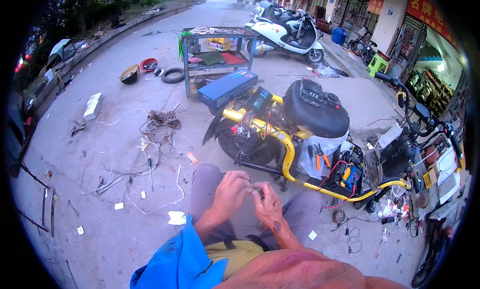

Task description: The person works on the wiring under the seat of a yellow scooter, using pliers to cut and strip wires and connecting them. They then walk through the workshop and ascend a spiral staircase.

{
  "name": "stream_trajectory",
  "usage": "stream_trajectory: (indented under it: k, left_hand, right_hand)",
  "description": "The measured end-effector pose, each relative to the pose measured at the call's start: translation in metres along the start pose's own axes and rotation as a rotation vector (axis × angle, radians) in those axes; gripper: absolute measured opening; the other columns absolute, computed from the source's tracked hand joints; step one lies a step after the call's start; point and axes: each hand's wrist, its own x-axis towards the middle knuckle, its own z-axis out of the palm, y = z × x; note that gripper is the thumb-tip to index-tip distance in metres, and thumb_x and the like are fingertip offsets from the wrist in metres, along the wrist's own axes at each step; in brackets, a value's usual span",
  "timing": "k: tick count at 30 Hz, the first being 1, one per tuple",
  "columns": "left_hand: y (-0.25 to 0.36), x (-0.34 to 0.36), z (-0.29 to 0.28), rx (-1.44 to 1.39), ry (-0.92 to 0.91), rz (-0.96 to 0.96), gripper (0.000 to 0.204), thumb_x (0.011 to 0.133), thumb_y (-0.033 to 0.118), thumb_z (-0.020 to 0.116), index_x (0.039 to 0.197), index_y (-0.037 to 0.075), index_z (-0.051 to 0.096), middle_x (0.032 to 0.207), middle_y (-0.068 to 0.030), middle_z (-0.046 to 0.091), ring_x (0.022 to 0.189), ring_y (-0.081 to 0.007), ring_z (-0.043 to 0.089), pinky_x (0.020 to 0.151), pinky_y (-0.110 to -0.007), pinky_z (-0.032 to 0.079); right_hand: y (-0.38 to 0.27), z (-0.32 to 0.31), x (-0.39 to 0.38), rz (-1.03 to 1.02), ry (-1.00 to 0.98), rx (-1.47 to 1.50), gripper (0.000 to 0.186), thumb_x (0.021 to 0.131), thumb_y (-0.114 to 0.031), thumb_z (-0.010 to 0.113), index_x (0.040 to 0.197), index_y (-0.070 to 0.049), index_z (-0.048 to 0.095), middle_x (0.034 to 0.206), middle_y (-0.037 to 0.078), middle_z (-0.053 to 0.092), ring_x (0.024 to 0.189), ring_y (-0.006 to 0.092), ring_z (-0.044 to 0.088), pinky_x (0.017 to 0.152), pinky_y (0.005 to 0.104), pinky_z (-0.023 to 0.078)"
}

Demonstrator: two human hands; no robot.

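My left hand (229,191) and my right hand (266,206) meet over my lap, fingertips pinched together; whatever they hold is too small or hidden to make out. Just beyond them stands a yellow-framed scooter (287,161) with exposed wiring, a black seat (315,116) and a long blue box (225,89) on its rear. Orange-handled pliers (321,156) lie on a plastic bag on the footboard, near a blue device (352,176) with red leads. A screwdriver (149,173) lies on the ground to my left.
A metal cart (187,69) stands behind the scooter, with a tire (172,75) and helmets (129,75) beside it. White scooters (282,34) are parked by shopfronts at right, near a green stool (377,64). Cables and scraps (155,129) litter the pavement; a curb (85,56) runs along the left.
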Motion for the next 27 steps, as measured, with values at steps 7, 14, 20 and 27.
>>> stream_trajectory:
  k: [7,14,20,27]
  left_hand:
    - [0.005,0.006,0.015,-0.049,0.076,-0.092,0.016,0.083,0.0,0.071,0.097,0.004,0.064,0.1,-0.0133,0.064,0.096,-0.0351,0.063,0.083,-0.043,0.051]
    - [0.001,0.008,0.03,-0.21,0.138,-0.216,0.007,0.089,-0.002,0.064,0.095,0.001,0.063,0.098,-0.0131,0.065,0.094,-0.0282,0.064,0.086,-0.037,0.051]
    - [-0.015,0.01,0.048,-0.394,0.157,-0.384,0.003,0.095,-0.001,0.063,0.096,0.001,0.062,0.101,-0.0034,0.062,0.093,-0.0105,0.056,0.083,-0.025,0.047]
    - [-0.038,0.045,0.071,-0.563,0.272,-0.23,0.009,0.095,-0.004,0.065,0.099,0.002,0.061,0.109,-0.0071,0.061,0.099,-0.0132,0.057,0.086,-0.027,0.047]
  right_hand:
    - [0.0,-0.009,0.016,-0.07,0.053,-0.105,0.019,0.096,-0.016,0.067,0.11,-0.006,0.058,0.101,0.014,0.065,0.087,0.0363,0.068,0.072,0.0463,0.053]
    - [0.021,-0.012,0.025,-0.1,0.001,-0.016,0.024,0.097,-0.017,0.065,0.116,-0.005,0.058,0.109,0.016,0.061,0.095,0.0389,0.067,0.077,0.0488,0.054]
    - [0.047,-0.017,0.043,-0.114,-0.02,0.035,0.021,0.098,-0.018,0.062,0.112,-0.004,0.056,0.106,0.016,0.059,0.096,0.0402,0.064,0.079,0.0487,0.051]
    - [0.05,-0.024,0.088,-0.19,0.115,0.079,0.018,0.097,-0.014,0.064,0.11,-0.003,0.058,0.106,0.015,0.061,0.09,0.0348,0.065,0.076,0.0437,0.052]
